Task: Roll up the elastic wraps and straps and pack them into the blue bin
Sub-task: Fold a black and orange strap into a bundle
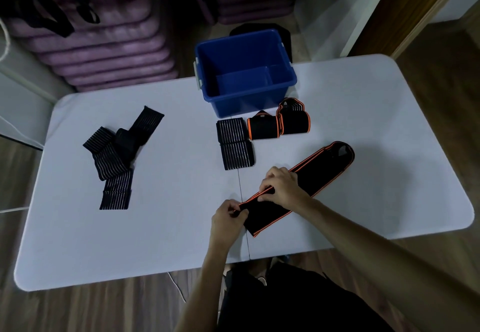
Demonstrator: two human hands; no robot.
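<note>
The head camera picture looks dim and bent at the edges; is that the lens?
Head view: likely yes, a wide-angle lens bows the white rectangular table; the light is dim and soft, with faint shadows beside the blue plastic bin; the black strap with orange edging stays sharp, without glare.

One deep blue plastic bin (245, 72) is standing on one pale rounded worktop (155, 228). Three black straps with orange edging are showing: two rolled-up ones, a smaller roll (262, 128) and a taller roll (294, 118), are sitting just in front of the bin, and one long flat one (319, 173) is lying stretched out. Black ribbed elastic wraps with pale stripes are lying in two places, one folded bundle (235, 144) and one loose heap (117, 155), whose separate pieces cannot be counted.
</note>
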